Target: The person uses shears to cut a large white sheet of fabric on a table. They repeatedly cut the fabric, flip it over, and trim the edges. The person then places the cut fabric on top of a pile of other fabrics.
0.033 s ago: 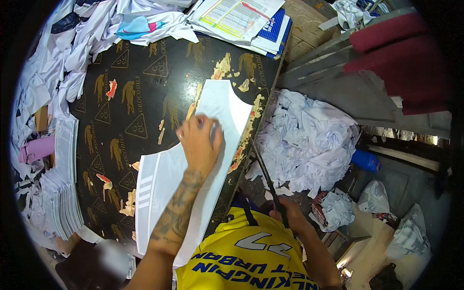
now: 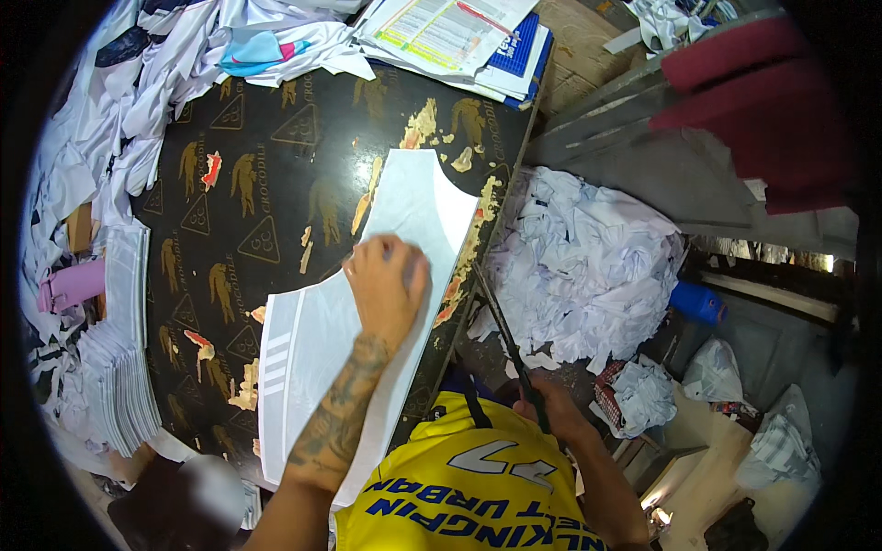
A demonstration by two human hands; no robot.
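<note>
My left hand (image 2: 384,280) rests on a white garment-shaped piece (image 2: 423,197) with pale stripes near its lower left, lying along the right side of the dark, worn tabletop (image 2: 276,165). Its fingers are bent and loosely apart, slightly blurred, with nothing visible in them. Off the table's right edge, my right hand (image 2: 542,395) is closed on a long thin dark tool (image 2: 501,321), which slants up toward that edge, beside the yellow jersey I wear.
Crumpled white fabric (image 2: 119,110) piles along the left, above stacked pieces (image 2: 119,376). Papers (image 2: 432,41) lie at the back. Scraps (image 2: 583,266), a blue container (image 2: 695,303) and plastic bags (image 2: 776,441) sit on the right. A person's blurred head (image 2: 207,487) is at lower left.
My left hand has slid a little way toward me on the white piece. The right hand and its dark tool look almost unchanged.
</note>
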